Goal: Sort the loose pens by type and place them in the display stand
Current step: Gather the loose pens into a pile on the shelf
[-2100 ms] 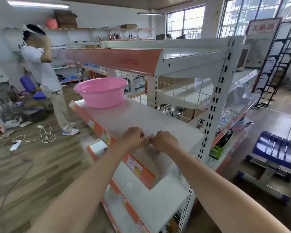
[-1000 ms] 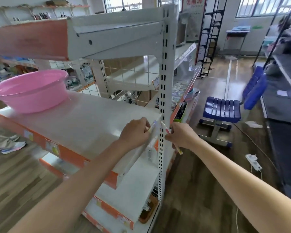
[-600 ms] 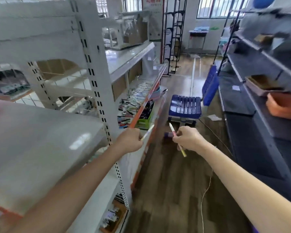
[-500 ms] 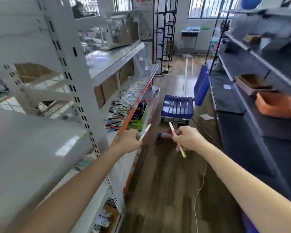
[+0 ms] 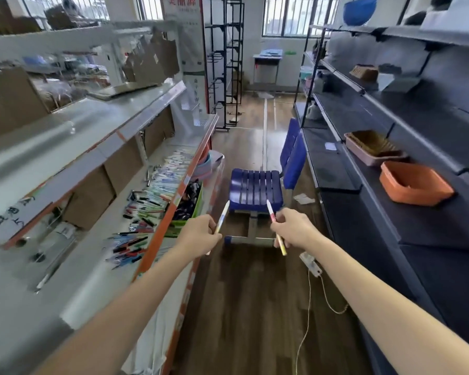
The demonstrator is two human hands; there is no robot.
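Note:
My left hand (image 5: 201,235) grips a white pen with a blue band (image 5: 223,215), tip pointing up. My right hand (image 5: 295,228) grips a pink and yellow pen (image 5: 270,214) that sticks out above and below the fist. Both hands hover over the aisle floor, just right of the white shelf (image 5: 98,255). Several loose pens (image 5: 149,207) of mixed colours lie spread on that shelf. A green box of dark pens (image 5: 190,201) stands at the shelf's front edge. I cannot make out a display stand.
A blue chair (image 5: 257,185) stands in the aisle just ahead of my hands. Dark shelves on the right carry an orange tub (image 5: 414,185) and a pink basket (image 5: 374,147). A power strip with a cable (image 5: 310,263) lies on the wooden floor.
I have turned from the shelf end with the pink basin into the aisle. Both hands have left the shelf edge and moved apart, each still holding its pen.

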